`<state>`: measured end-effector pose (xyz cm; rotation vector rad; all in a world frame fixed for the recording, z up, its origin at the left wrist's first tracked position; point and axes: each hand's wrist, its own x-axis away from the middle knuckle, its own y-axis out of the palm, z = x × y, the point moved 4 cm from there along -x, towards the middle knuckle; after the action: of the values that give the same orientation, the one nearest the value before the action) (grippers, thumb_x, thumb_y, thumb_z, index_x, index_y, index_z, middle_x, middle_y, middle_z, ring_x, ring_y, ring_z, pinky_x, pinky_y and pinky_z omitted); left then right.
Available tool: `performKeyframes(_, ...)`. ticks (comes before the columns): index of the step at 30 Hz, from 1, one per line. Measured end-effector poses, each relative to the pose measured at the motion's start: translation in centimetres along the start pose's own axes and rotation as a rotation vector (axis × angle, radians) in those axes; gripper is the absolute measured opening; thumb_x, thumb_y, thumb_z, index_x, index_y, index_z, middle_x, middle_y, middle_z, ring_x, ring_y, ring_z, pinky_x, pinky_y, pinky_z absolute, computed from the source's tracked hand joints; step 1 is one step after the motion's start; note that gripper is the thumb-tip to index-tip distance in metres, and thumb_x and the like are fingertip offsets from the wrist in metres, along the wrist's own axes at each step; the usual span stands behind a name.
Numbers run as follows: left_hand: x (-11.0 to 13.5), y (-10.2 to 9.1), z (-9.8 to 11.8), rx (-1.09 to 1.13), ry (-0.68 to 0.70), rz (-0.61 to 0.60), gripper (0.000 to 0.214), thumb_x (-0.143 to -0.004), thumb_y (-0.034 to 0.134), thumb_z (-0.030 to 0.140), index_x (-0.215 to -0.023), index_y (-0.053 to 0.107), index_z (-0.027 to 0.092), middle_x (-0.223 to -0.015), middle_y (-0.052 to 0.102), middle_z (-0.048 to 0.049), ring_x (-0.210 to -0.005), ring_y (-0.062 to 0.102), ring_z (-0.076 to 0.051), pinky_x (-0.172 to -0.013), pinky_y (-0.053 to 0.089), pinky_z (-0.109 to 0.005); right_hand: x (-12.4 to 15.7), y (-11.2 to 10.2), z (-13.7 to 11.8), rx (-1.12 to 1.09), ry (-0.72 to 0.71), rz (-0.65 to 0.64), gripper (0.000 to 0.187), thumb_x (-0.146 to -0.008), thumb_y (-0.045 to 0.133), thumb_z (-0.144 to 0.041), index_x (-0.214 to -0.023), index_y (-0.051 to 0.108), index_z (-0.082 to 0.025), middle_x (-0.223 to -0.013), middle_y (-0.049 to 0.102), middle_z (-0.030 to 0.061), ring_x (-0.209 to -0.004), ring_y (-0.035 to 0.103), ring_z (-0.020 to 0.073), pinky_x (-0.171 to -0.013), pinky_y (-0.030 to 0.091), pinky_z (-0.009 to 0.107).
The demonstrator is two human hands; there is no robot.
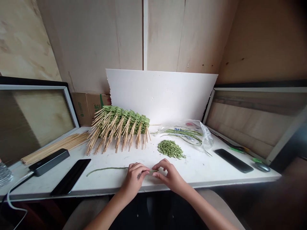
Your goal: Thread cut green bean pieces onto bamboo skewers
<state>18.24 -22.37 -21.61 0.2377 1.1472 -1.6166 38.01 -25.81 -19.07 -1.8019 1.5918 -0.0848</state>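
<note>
A long green bean (107, 169) lies across the front of the white table, its left end curving down onto the surface. My left hand (135, 175) is closed around its right-hand part, with thumb and fingers pinched together. Just to the right, my right hand (170, 175) curls thumb and fingertips about the short bean end that sticks out; its grip is partly hidden. Behind my right hand is a heap of short cut bean pieces (169, 149). Farther left, wooden skewers threaded with green bean pieces (124, 123) are piled in a large stack, bare stick ends toward me.
Bare skewers (57, 145) lie at left behind a black power bank (49, 161). A dark phone (71, 176) lies left, another phone (233, 160) right, near a mouse (262, 166). A plastic bag (206, 135) holds long beans. A white board (163, 95) stands behind.
</note>
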Motion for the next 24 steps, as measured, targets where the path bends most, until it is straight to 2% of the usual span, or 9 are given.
performKeyframes(3,0.1,0.1,0.4,0.021,0.011,0.003,0.01,-0.098,0.069,0.02,-0.097,0.078,0.021,-0.09,0.076,-0.005,-0.086,0.068,-0.022,-0.084,0.046,-0.034,0.0,0.4,-0.3,0.014,-0.055,0.034,0.022,-0.097,0.069,-0.047,-0.094,0.076,-0.026,-0.09,0.073,0.0053,-0.094,0.058,0.0253,-0.082,0.047,0.037)
performKeyframes(9,0.0,0.0,0.8,0.056,0.007,-0.005,0.015,-0.1,0.065,0.024,-0.098,0.079,0.021,-0.089,0.076,-0.0077,-0.085,0.068,-0.023,-0.082,0.049,-0.034,0.0,1.0,-0.7,0.079,-0.179,0.064,0.017,-0.098,0.068,-0.04,-0.095,0.075,-0.025,-0.088,0.07,0.0074,-0.096,0.055,0.0274,-0.084,0.047,0.041)
performKeyframes(13,-0.1,0.2,1.2,0.104,-0.04,-0.02,0.014,-0.097,0.069,0.027,-0.091,0.079,0.02,-0.084,0.076,-0.0072,-0.082,0.068,-0.023,-0.08,0.049,-0.034,0.4,1.4,-0.9,0.06,-0.166,0.11,0.013,-0.1,0.063,-0.027,-0.091,0.071,-0.024,-0.089,0.068,0.007,-0.097,0.053,0.0271,-0.085,0.046,0.041)
performKeyframes(16,-0.2,0.4,1.5,0.194,-0.111,-0.05,0.018,-0.093,0.068,0.019,-0.077,0.076,0.019,-0.078,0.073,-0.0061,-0.077,0.066,-0.021,-0.076,0.05,-0.032,0.7,1.7,-1.0,-0.029,-0.13,0.139,0.015,-0.097,0.062,-0.019,-0.085,0.069,-0.025,-0.086,0.066,0.0054,-0.097,0.054,0.0266,-0.088,0.046,0.041)
performKeyframes(19,-0.2,0.5,1.8,0.341,-0.171,-0.07,0.021,-0.089,0.064,0.014,-0.072,0.074,0.018,-0.076,0.072,-0.0061,-0.073,0.065,-0.019,-0.071,0.051,-0.028,0.9,2.1,-0.9,-0.125,-0.08,0.143,0.018,-0.096,0.064,-0.023,-0.08,0.07,-0.025,-0.082,0.064,0.0048,-0.095,0.055,0.0265,-0.088,0.046,0.041)
performKeyframes(24,-0.3,0.4,2.1,0.481,-0.196,-0.104,0.024,-0.09,0.062,0.017,-0.07,0.074,0.017,-0.075,0.07,-0.0064,-0.072,0.064,-0.017,-0.069,0.051,-0.026,0.7,2.5,-0.5,-0.227,-0.043,0.127,0.027,-0.095,0.069,-0.044,-0.076,0.07,-0.025,-0.08,0.064,0.0049,-0.096,0.056,0.0268,-0.091,0.045,0.041)
